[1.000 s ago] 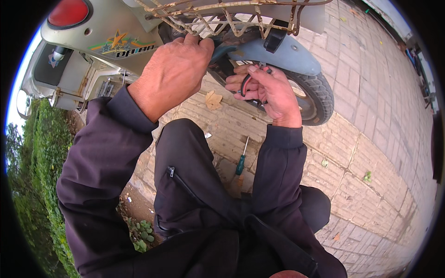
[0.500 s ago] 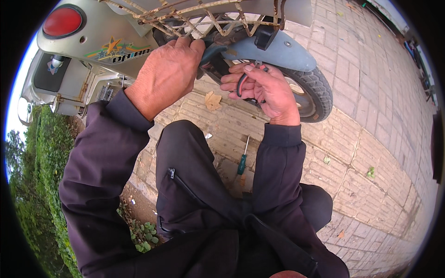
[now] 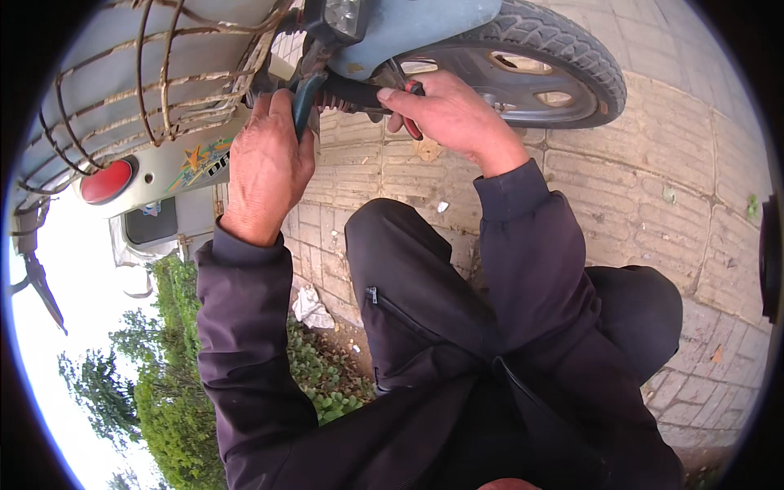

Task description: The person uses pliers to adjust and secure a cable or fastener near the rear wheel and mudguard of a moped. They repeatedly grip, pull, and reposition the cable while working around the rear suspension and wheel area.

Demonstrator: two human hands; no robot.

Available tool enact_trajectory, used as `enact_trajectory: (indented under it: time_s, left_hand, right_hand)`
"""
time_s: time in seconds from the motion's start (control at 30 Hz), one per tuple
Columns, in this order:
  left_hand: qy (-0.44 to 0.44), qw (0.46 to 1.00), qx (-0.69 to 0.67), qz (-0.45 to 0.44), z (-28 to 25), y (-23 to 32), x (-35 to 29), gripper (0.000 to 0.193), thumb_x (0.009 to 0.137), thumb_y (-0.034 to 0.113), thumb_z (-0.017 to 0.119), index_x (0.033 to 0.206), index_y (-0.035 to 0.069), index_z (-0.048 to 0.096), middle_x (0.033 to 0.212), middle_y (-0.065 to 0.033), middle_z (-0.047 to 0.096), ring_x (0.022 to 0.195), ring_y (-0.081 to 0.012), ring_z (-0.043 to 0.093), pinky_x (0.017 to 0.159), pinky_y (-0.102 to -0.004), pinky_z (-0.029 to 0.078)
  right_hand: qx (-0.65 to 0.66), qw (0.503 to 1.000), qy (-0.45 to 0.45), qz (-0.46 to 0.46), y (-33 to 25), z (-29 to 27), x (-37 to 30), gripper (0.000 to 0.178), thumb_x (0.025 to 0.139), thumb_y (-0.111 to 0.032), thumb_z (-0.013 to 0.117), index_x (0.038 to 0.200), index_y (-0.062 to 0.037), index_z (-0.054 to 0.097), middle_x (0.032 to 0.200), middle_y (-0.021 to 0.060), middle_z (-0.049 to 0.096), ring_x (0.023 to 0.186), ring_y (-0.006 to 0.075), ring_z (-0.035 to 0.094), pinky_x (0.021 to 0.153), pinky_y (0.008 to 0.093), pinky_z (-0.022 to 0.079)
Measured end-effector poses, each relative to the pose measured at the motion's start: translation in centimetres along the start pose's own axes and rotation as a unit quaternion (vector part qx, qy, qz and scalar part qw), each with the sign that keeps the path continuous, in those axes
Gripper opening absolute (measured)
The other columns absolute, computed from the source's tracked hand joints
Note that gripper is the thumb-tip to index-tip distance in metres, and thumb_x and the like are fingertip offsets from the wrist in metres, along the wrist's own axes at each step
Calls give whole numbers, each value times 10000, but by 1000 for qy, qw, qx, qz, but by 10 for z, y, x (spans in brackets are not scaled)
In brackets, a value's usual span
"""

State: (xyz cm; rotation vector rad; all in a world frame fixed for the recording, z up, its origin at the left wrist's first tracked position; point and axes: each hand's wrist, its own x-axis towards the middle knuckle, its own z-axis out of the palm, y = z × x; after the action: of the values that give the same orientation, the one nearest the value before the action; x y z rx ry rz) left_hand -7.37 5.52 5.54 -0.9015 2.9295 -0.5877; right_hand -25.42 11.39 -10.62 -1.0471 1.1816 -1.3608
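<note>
My left hand (image 3: 268, 167) is closed, its thumb and fingers around the lower end of a flat teal strip (image 3: 307, 104) beneath the front of a light blue mudguard (image 3: 425, 24). What the strip belongs to I cannot make out. My right hand (image 3: 457, 114) holds pliers (image 3: 414, 129) with red and black handles, its thumb beside a thick black sleeve (image 3: 355, 91). The narrow jaws point up toward the mudguard's underside. Right of this hand is the black tyre (image 3: 563, 49) on a grey wheel (image 3: 531, 88).
A rusty wire basket (image 3: 163, 90) hangs over the upper left, above a body panel with a red round light (image 3: 106, 181). A dark lamp (image 3: 345, 18) sits by the mudguard. Paving slabs (image 3: 637, 196), white litter (image 3: 312, 309) and green bushes (image 3: 175, 392) lie around.
My view has shifted, bringing the basket and wheel into fuller sight. My left hand now shows on the teal strip; the pliers remain in my right hand. The green-handled screwdriver on the ground no longer shows.
</note>
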Motion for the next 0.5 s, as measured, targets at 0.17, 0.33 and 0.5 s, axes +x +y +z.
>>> enact_trajectory:
  time_s: [0.17, 0.33, 0.5]
  left_hand:
    - [-30, 998, -2, -61, 0, 9, 0, 192, 956, 124, 618, 1062, -14, 537, 978, -294, 602, 865, -522, 606, 744, -562, 481]
    - [-29, 996, -2, -81, 3, 15, 0, 184, 970, 140, 617, 1074, -10, 590, 900, -242, 628, 808, -461, 627, 720, -501, 492]
    - [-33, 996, -26, -83, 7, 19, 1, 177, 966, 139, 624, 1069, -3, 604, 900, -222, 628, 791, -452, 621, 726, -500, 488]
  right_hand:
    - [178, 983, -13, 35, -2, 6, -6, 363, 993, -317, 675, 870, 24, 669, 751, 94, 690, 495, 149, 632, 412, 297, 451]
    - [301, 953, -14, 20, 4, 10, -2, 251, 918, -151, 723, 947, 88, 654, 780, 153, 721, 618, 196, 743, 450, 317, 519]
    - [250, 966, 48, -40, 11, 25, 6, 147, 826, -38, 676, 891, 93, 664, 791, 226, 699, 686, 338, 713, 616, 437, 537]
